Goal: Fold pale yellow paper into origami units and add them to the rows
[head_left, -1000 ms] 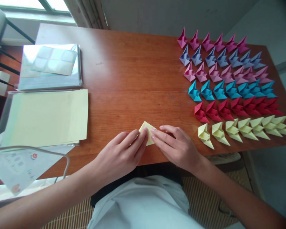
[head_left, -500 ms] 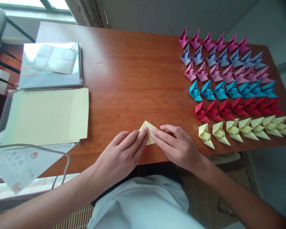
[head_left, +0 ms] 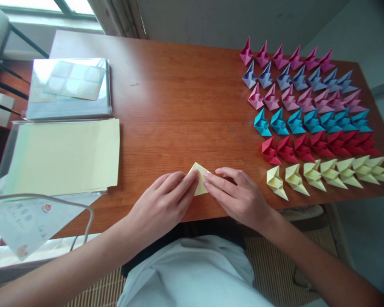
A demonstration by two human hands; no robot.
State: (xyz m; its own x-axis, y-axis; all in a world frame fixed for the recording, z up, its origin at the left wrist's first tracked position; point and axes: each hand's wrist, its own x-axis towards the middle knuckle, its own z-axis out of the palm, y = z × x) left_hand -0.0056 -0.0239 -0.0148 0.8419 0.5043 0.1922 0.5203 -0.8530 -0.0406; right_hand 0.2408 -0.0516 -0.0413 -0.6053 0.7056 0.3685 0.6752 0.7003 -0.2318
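Note:
A small folded piece of yellow paper [head_left: 201, 186] lies at the table's front edge, its pointed corner facing away from me. My left hand [head_left: 168, 197] presses on its left side, the fingers held together over the paper. From the other side, my right hand [head_left: 240, 194] holds the right edge with its fingertips, the index finger slightly raised and bent. Both thumbs are largely hidden, and so is the paper's lower left part.
Folded paper shapes stand in rows at the right: magenta [head_left: 279, 56], lavender [head_left: 284, 77], pink [head_left: 289, 98], blue [head_left: 296, 121], red [head_left: 303, 149] and yellow [head_left: 294, 179]. At left lie yellow sheets [head_left: 64, 155], a plastic-wrapped pack [head_left: 73, 108] and a grey cable [head_left: 64, 197].
My left fingers have shifted very slightly on the paper. My right hand and the folded paper look almost the same as before.

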